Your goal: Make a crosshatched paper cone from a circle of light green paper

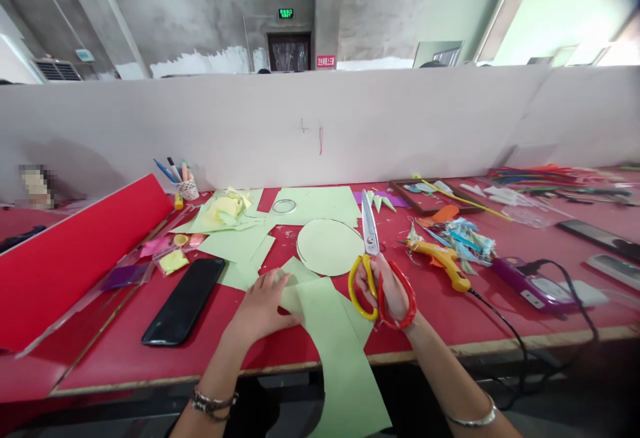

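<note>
My right hand grips a large pair of scissors by its yellow and red handles. The blades look closed and point up and away from me. My left hand lies at the left edge of a pale green paper offcut, thumb and fingers apart and touching it. That offcut has a curved edge and hangs over the table's front edge; more green paper lies beneath it. Beyond my hands, a round green paper disc lies flat on the red table. The undersides of my left fingers are hidden.
Left are a black phone, a red board and a pen cup. Green sheets carry a ring of tape. Right are a yellow glue gun, its cord, a purple power strip and a tray.
</note>
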{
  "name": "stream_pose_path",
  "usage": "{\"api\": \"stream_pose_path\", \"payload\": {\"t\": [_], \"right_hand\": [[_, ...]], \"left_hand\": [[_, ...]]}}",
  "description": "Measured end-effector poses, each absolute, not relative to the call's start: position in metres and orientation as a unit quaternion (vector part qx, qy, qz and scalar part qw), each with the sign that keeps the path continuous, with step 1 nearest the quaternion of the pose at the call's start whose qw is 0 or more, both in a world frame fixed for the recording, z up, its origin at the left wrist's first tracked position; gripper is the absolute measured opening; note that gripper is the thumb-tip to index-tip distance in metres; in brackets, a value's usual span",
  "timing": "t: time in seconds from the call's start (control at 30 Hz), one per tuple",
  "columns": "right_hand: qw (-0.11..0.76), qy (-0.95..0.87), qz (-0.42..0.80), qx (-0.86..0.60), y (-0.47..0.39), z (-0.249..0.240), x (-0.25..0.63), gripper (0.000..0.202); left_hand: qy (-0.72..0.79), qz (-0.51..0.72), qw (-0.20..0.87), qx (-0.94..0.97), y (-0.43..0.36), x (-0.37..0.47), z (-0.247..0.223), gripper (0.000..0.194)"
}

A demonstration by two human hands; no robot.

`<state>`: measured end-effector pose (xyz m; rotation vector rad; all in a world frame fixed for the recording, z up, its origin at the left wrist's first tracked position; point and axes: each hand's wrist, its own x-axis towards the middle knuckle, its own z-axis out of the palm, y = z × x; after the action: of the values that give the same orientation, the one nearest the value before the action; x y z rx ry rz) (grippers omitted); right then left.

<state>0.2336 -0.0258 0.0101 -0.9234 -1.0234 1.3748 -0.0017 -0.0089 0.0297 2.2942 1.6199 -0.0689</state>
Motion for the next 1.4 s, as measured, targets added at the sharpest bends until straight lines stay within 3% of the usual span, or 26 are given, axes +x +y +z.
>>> {"api": "stream_pose_path", "payload": {"t": [0.13,0.27,0.5,0.7,0.93,1.13,1.3,1.4], "right_hand": [[0.554,-0.439,0.589,-0.392,-0.026,0.010,0.233,0.048],[0.557,-0.434,0.592,-0.389,-0.026,0.008,0.234,0.048],[0.552,-0.436,0.593,-0.392,-0.029,0.007,0.235,0.047],[0.554,-0.435,0.599,-0.381,-0.028,0.008,0.234,0.045],[0.553,-0.438,0.598,-0.381,-0.027,0.003,0.235,0.046],[0.550,-0.446,0.591,-0.387,-0.027,0.000,0.237,0.045],[0.545,-0.448,0.591,-0.392,-0.026,0.000,0.237,0.045],[0.544,-0.451,0.588,-0.393,-0.027,0.001,0.237,0.045]], "left_hand": [[0.610,0.032,0.119,0.783,-0.014,0.001,0.021,0.074],[0.607,0.070,0.174,0.772,-0.016,-0.001,0.019,0.076],[0.593,0.083,0.165,0.783,-0.020,-0.011,0.044,0.030],[0.521,0.221,0.186,0.803,-0.027,-0.017,0.075,0.026],[0.549,0.460,-0.053,0.696,0.006,-0.058,0.087,0.034],[0.503,0.404,-0.199,0.738,0.002,-0.060,0.057,0.047],[0.518,0.307,-0.152,0.784,-0.012,-0.040,0.030,0.056],[0.492,0.299,-0.091,0.813,-0.006,-0.039,0.039,0.023]]}}
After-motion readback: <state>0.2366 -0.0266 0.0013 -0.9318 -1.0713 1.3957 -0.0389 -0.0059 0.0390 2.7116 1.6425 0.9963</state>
